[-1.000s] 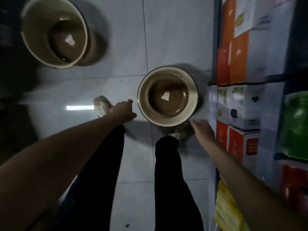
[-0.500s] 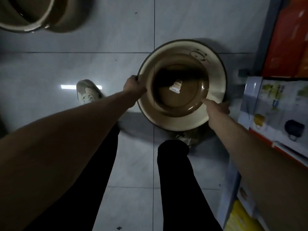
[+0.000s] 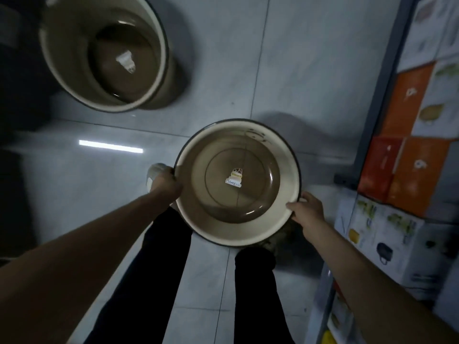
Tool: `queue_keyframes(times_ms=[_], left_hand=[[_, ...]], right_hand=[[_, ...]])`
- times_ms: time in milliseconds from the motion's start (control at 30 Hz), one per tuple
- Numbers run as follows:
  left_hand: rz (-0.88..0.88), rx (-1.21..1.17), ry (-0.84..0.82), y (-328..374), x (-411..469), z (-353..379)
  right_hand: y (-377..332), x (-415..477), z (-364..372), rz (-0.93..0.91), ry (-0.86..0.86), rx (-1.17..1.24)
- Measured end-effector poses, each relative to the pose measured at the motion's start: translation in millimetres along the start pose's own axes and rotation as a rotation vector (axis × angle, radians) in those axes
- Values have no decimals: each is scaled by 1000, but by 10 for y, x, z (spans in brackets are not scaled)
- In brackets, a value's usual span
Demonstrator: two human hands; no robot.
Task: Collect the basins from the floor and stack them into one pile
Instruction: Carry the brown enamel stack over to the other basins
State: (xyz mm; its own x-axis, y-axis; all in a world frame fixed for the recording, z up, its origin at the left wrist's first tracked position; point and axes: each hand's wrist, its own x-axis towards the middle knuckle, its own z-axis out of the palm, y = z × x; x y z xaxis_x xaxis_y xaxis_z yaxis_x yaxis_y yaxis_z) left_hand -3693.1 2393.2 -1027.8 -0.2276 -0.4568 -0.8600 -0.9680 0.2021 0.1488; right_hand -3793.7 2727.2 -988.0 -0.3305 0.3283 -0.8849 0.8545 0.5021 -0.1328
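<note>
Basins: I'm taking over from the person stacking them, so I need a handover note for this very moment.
Left hand: grips the left rim of the near basin.
Right hand: grips its right rim.
Where: the near basin is held level, seemingly lifted off the floor. The other basin stands on the floor, ahead and to the left.
Done: one basin picked up.
Left: carry it over and set it into the other basin.
</note>
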Motion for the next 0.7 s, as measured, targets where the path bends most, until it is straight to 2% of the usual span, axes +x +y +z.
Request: queue_keyframes(times_ms=[167,433,600,700], left_hand=[[-55,-69,77,24,0,-945],[-124,-331,245,-112,339,-2409],[-170,-568,336,-172,698,-2965],[-132,-717,366,-166,906,-3113]], right_hand=[[-853,-464,560,-74,-14,-94],[-2381,-1097,1673,-258,-99,-248],[-3242,-1156,2413,-455,-73,-325],[-3660,-1092,2706,-554,-72,-344]])
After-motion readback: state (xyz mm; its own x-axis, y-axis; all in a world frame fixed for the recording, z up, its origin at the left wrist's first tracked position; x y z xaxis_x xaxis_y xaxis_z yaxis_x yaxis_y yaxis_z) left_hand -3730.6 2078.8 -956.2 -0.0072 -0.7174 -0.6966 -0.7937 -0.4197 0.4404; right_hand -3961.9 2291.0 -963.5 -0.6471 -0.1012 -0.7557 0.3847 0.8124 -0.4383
